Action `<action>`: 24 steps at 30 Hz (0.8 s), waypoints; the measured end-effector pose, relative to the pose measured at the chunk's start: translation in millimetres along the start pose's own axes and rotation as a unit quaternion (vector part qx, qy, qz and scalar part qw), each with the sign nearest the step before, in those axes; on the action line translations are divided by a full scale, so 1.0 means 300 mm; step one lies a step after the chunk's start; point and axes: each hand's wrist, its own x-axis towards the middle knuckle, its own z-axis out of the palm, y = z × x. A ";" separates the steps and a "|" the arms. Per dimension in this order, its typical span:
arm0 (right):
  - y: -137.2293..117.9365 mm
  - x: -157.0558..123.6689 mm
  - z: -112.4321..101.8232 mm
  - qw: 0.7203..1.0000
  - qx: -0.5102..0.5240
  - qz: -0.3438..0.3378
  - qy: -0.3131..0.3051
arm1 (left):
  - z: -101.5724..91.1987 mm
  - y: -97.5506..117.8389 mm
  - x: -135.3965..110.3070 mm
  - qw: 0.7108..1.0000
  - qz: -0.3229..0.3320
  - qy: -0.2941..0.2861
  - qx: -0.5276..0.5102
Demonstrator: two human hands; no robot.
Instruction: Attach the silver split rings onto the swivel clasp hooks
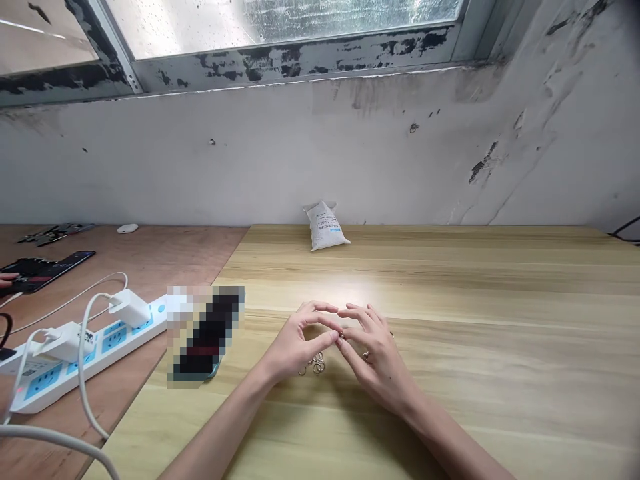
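My left hand (299, 340) and my right hand (376, 353) meet over the wooden table, thumb and index fingertips pinched together. A tiny metal piece (341, 335) shows between the fingertips, too small to name. Several loose metal rings (319, 364) lie on the tabletop just beneath my left hand. Another small shiny metal piece (366, 355) shows by the right palm, partly covered by the fingers. At the outer side of the right hand, a bit of metal (392, 335) peeks out.
A white printed packet (326, 227) leans near the wall. To the left are a pixelated dark phone-like object (207, 337), a white power strip (113, 340) with chargers and cables, and a black phone (60, 270). Another person's fingers (7, 280) touch that phone.
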 end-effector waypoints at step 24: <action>0.078 0.013 -0.029 0.997 -0.069 -0.037 0.028 | -0.237 -0.070 -0.021 0.907 -0.086 0.073 0.405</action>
